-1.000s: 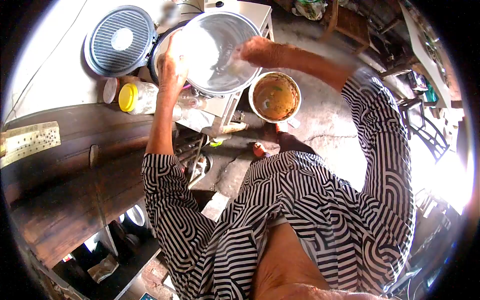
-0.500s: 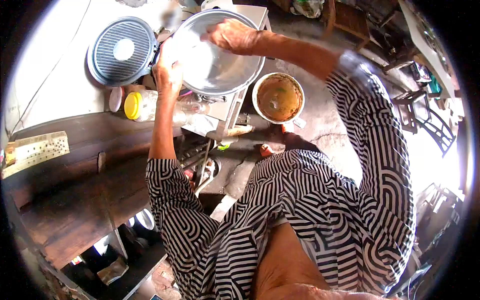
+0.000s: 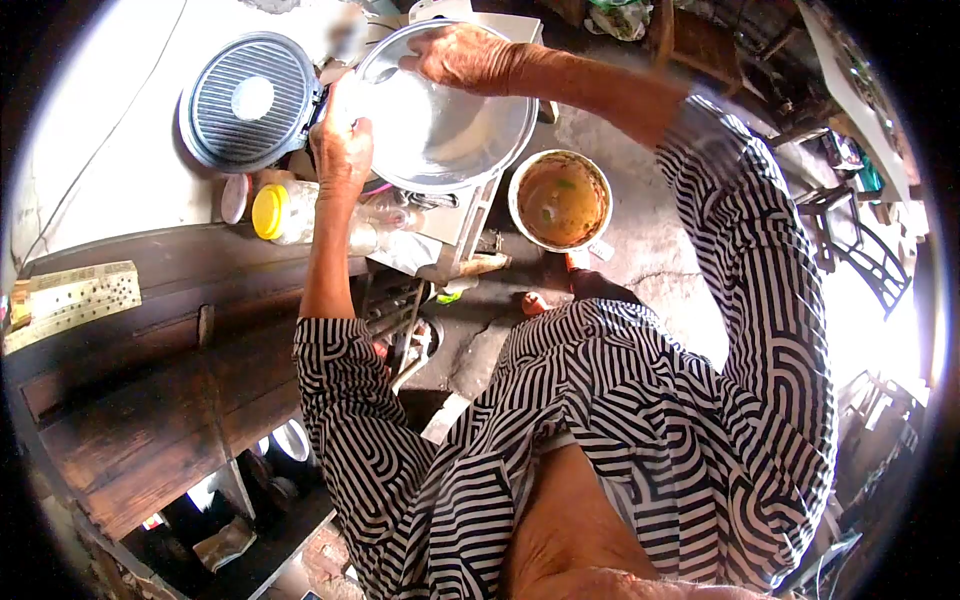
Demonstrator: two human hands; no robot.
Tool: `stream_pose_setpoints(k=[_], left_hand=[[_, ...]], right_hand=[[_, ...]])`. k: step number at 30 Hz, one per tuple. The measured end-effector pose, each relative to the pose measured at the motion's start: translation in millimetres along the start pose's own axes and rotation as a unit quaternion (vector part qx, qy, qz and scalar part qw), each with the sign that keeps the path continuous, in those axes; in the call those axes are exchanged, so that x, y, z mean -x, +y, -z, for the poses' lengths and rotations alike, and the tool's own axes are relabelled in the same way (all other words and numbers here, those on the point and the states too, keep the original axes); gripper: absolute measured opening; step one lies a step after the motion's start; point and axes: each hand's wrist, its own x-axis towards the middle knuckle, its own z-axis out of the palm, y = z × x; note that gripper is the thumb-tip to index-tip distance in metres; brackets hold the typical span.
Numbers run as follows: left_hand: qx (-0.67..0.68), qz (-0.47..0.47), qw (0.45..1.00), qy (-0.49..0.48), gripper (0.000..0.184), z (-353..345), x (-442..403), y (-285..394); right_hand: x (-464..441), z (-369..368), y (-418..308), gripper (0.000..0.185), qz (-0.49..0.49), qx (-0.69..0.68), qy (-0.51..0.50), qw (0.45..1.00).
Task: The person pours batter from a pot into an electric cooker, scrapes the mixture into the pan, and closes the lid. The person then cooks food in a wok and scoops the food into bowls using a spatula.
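My left hand [image 3: 343, 147] grips the near-left rim of a wide, shiny metal basin [image 3: 460, 150], thumb up and fingers partly hidden. The basin is held tilted above the end of a white table. Over the basin's far side is my right hand [image 3: 463, 60], its fingers curled down at the inner wall. Whether those fingers hold something small cannot be made out. Bright glare covers part of the basin's inside. Below and to the right, a pale bucket [image 3: 515, 205] stands on the floor with brownish liquid and a green bit in it.
Left of the basin is a round, ribbed grey lid-like disc [image 3: 245, 110]. A clear jar with a yellow lid [image 3: 268, 211] lies near my left forearm. A dark wooden cabinet [image 3: 150, 400] runs along the left. A chair [image 3: 860, 245] stands at the right.
My right hand has shifted slightly left and up along the inside of the basin. The left hand keeps its hold; the whole view has moved a little.
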Motion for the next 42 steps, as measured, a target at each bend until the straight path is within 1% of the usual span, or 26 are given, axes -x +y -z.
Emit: stream_pose_setpoints(k=[2,3,6,8,9,11,12,15,17,19,20,21,23,24,25,27,28,29,31,32,33,35,36,39,41,42], left_hand=[[-0.019,0.018,1.000,0.009,0.049,-1,0,1],[-0.019,0.020,1.000,0.009,0.049,-2,-1,-2],[-0.041,0.017,0.999,0.024,0.047,0,1,-4],[-0.053,0.018,0.998,0.022,0.047,1,2,-5],[-0.067,0.016,0.997,0.022,0.046,1,2,-6],[-0.080,-0.002,0.996,0.034,0.047,0,1,-12],[-0.095,-0.021,0.994,0.043,0.048,-1,2,-13],[-0.074,-0.035,0.994,0.072,0.046,-3,4,-12],[-0.072,-0.036,0.993,0.088,0.046,-7,4,-11],[-0.070,-0.037,0.991,0.104,0.046,-14,5,-11],[-0.084,-0.021,0.992,0.096,0.047,-18,8,-11],[-0.099,-0.006,0.991,0.088,0.048,-20,11,-11],[-0.113,-0.010,0.989,0.091,0.048,-24,12,-14],[-0.109,-0.018,0.990,0.092,0.047,-25,13,-14],[-0.107,-0.027,0.989,0.094,0.046,-25,13,-15],[-0.116,-0.017,0.989,0.090,0.046,-21,11,-15],[-0.125,-0.005,0.989,0.080,0.045,-19,13,-15],[-0.125,-0.002,0.989,0.079,0.045,-17,16,-17],[-0.104,0.004,0.992,0.077,0.046,-15,15,-18],[-0.118,0.007,0.990,0.079,0.047,-15,15,-17],[-0.118,0.006,0.990,0.078,0.047,-14,16,-16],[-0.127,0.017,0.989,0.071,0.047,-13,15,-13],[-0.127,0.015,0.989,0.072,0.047,-12,14,-15],[-0.115,0.027,0.990,0.080,0.047,-10,13,-17],[-0.052,0.051,0.994,0.077,0.046,-9,13,-11],[-0.053,0.048,0.995,0.075,0.046,-8,13,-11]], right_hand=[[7,0,-10,0.007,0.020,0.005,-0.124,0.992],[16,-2,-21,0.004,0.027,-0.012,-0.078,0.997],[38,-5,-30,0.008,0.048,-0.039,-0.129,0.990],[46,-10,-33,0.012,0.116,-0.052,-0.283,0.950],[45,-8,-33,0.012,0.118,-0.051,-0.285,0.950],[43,-6,-30,0.005,0.078,0.074,-0.310,0.945],[44,1,-25,0.003,0.076,0.069,-0.263,0.959],[45,2,-33,0.004,0.073,0.012,-0.293,0.953],[55,-14,-51,0.003,-0.001,-0.076,-0.201,0.977],[36,-1,-62,0.010,-0.075,-0.145,-0.355,0.921],[43,-21,-64,0.010,-0.137,-0.186,-0.234,0.944],[40,-30,-61,0.010,-0.137,-0.190,-0.234,0.944],[30,-43,-54,0.023,-0.215,-0.261,-0.149,0.929],[12,-4,-55,0.031,-0.314,-0.420,-0.210,0.825],[14,2,-66,0.031,-0.313,-0.420,-0.212,0.825],[23,2,-78,0.030,-0.423,-0.581,-0.170,0.675],[34,-4,-81,0.030,-0.417,-0.537,-0.196,0.707],[50,-15,-81,0.030,-0.417,-0.538,-0.197,0.706],[69,-31,-70,0.021,-0.344,-0.356,-0.101,0.863],[67,-35,-61,0.023,-0.362,-0.303,-0.194,0.860],[62,-29,-53,0.023,-0.322,-0.249,-0.220,0.887],[55,-30,-46,0.023,-0.342,-0.266,-0.227,0.872],[57,-41,-50,0.021,-0.288,-0.268,-0.175,0.903],[30,-10,-70,0.022,-0.358,-0.442,-0.171,0.804],[27,-20,-74,0.021,-0.365,-0.494,-0.188,0.766],[35,-41,-71,0.020,-0.305,-0.398,-0.194,0.843]])
